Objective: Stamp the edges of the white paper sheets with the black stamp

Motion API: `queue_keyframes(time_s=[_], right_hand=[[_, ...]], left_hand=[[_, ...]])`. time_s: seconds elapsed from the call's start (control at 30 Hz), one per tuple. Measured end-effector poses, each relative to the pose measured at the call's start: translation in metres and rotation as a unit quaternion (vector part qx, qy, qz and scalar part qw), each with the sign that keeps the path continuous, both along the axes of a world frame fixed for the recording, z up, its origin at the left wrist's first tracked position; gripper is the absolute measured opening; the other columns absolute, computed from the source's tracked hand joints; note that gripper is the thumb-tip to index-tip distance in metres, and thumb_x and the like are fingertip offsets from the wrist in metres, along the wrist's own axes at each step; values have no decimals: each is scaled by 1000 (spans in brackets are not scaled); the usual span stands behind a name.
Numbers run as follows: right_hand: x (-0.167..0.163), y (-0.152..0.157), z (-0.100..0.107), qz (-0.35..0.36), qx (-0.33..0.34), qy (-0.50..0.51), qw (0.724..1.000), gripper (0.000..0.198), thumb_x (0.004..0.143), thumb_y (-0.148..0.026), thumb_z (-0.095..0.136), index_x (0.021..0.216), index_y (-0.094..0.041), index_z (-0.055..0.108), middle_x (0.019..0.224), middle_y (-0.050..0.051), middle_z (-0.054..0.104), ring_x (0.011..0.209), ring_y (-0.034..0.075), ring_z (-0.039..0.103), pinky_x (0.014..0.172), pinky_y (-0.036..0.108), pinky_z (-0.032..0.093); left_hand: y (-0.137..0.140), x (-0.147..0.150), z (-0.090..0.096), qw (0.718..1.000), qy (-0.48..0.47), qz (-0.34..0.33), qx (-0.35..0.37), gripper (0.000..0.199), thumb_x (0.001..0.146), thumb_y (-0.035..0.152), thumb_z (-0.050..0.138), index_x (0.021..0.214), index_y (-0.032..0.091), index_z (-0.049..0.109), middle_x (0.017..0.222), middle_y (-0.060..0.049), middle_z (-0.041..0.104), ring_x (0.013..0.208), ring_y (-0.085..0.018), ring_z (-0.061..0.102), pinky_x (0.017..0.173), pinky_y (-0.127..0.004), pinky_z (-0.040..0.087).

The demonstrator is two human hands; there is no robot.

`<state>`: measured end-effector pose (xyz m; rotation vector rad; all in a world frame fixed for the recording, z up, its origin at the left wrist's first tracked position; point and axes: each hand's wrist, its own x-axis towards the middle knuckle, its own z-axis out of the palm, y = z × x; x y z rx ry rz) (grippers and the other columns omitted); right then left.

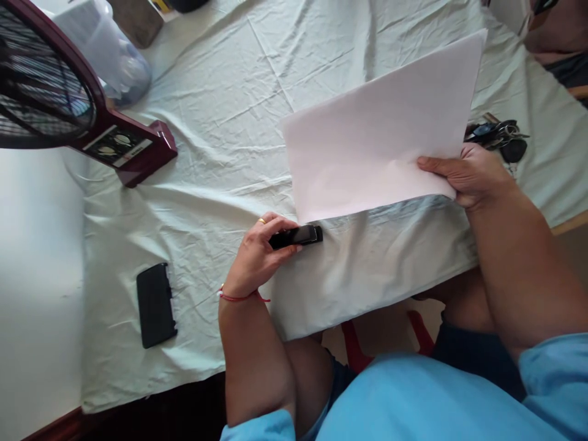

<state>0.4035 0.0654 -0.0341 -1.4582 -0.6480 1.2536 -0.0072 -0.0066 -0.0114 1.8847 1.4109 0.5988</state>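
Observation:
My left hand (264,246) is closed around a black stapler (301,235), low over the cloth near the table's front edge. Fingers wrap its rear part, and the front end points right. White paper (376,128), perhaps more than one sheet, is gripped at its lower right corner by my right hand (475,174), thumb on top and the other fingers hidden underneath. The paper's lower left corner comes close to the stapler; whether they touch I cannot tell. Both printed or blank sides cannot be judged, but the upper face looks plain.
A pale green cloth (220,184) covers the table. Left lie a black phone or phone case (156,305) and a dark red fan-like device (138,150). A plastic container (110,55) stands behind it. Keys (500,135) lie beyond my right hand.

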Motion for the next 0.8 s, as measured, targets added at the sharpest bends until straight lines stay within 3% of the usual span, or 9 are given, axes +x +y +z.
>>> queue_keyframes(time_s=[0.4, 0.6, 0.8], right_hand=[[12, -1, -3, 32, -15, -48, 998, 24, 68, -9, 103, 87, -20, 91, 107, 6, 92, 95, 22, 88, 86, 31, 76], [22, -1, -10, 62, -10, -62, 996, 31, 65, -16, 107, 92, -20, 93, 113, 8, 93, 97, 22, 87, 81, 28, 74], [17, -2, -11, 69, -24, -61, 995, 28, 68, -16, 105, 92, -18, 92, 114, 10, 92, 98, 23, 88, 84, 30, 75]], left_hand=[[1, -3, 3, 999, 4, 45, -12, 23, 85, 38, 91, 105, 26, 86, 106, -4, 76, 102, -28, 71, 95, -41, 58], [0, 0, 4, 997, -12, 70, -25, 28, 85, 45, 93, 105, 27, 88, 108, -4, 79, 104, -28, 72, 101, -43, 59], [0, 3, 3, 994, -5, 104, -30, 27, 91, 51, 85, 100, 26, 88, 103, -5, 81, 93, -26, 70, 89, -41, 57]])
